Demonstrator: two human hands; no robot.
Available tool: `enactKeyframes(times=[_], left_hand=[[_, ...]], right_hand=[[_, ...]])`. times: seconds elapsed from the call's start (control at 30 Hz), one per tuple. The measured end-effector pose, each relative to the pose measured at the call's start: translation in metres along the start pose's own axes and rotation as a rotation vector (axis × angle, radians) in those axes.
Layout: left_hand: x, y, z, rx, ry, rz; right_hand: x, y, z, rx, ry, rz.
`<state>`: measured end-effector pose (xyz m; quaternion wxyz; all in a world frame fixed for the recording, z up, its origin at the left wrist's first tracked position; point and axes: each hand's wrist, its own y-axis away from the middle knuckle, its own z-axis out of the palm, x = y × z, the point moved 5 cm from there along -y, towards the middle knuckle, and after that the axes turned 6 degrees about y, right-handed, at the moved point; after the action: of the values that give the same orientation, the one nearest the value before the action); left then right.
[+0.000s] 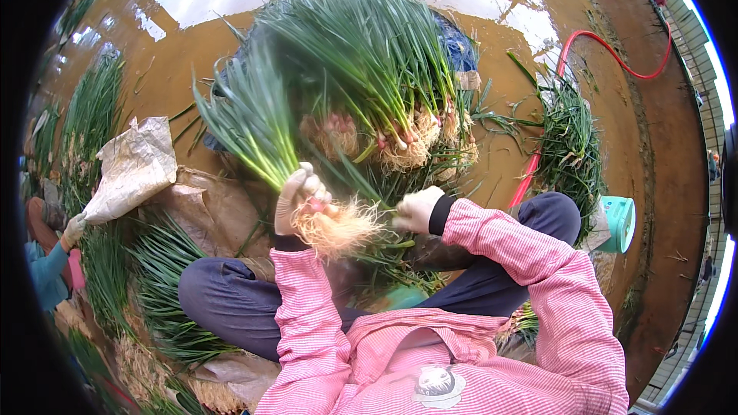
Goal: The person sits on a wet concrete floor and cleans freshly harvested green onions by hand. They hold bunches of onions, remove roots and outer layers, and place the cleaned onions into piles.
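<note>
My left hand (pixel 301 196), in a pale glove, grips a bunch of young garlic plants (pixel 262 138) around the stems just above the bulbs. Its leaves fan up to the left, and its pale stringy roots (pixel 340 227) hang to the right. Beside the roots, my gloved right hand (pixel 419 209) is closed and blurred, with a long green leaf (pixel 363 184) running into its fingers. Ahead of both hands lies a large heap of garlic plants (pixel 357 46), reddish bulbs and roots towards me. Loose leaves (pixel 398 259) litter the ground between my knees.
Muddy water covers the ground ahead. A red hose (pixel 611 55) curves along the right, near a leaf pile (pixel 568 132) and a turquoise bucket (pixel 618 223). At left, another person's gloved hand (pixel 74 230) holds a pale sheet (pixel 135 164); more garlic plants (pixel 167 288) lie beside my knee.
</note>
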<state>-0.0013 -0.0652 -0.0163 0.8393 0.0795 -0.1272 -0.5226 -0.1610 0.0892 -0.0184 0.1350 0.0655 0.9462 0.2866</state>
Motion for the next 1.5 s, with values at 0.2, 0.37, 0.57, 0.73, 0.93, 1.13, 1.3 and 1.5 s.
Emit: enactKeyframes(times=[0.2,0.37,0.57,0.73,0.93,1.13,1.3,1.5], left_hand=[[-0.017,-0.006,-0.018,0.136,-0.062,0.064],[-0.049,-0.015,-0.046,0.383,-0.264,0.111],[-0.068,-0.022,-0.057,0.43,-0.124,0.045],[-0.067,-0.022,-0.069,0.452,-0.112,0.036],[-0.068,-0.019,-0.08,0.525,-0.177,-0.013],[-0.073,-0.021,-0.086,0.565,-0.259,-0.037],[-0.055,-0.014,-0.065,0.529,-0.393,0.003],[-0.028,-0.014,-0.023,0.17,-0.244,0.101]], right_hand=[[0.044,-0.072,-0.018,0.748,-0.201,0.217],[0.036,-0.094,-0.03,0.601,-0.037,0.31],[-0.024,-0.013,-0.016,0.49,-0.266,-0.077],[0.013,-0.07,0.007,0.299,-1.226,0.177],[-0.006,-0.149,0.023,0.175,-1.871,0.329],[-0.004,-0.125,0.037,0.383,-2.352,0.259],[0.03,-0.081,0.028,0.533,-1.86,0.427],[0.034,-0.044,0.01,0.33,-0.241,0.147]])
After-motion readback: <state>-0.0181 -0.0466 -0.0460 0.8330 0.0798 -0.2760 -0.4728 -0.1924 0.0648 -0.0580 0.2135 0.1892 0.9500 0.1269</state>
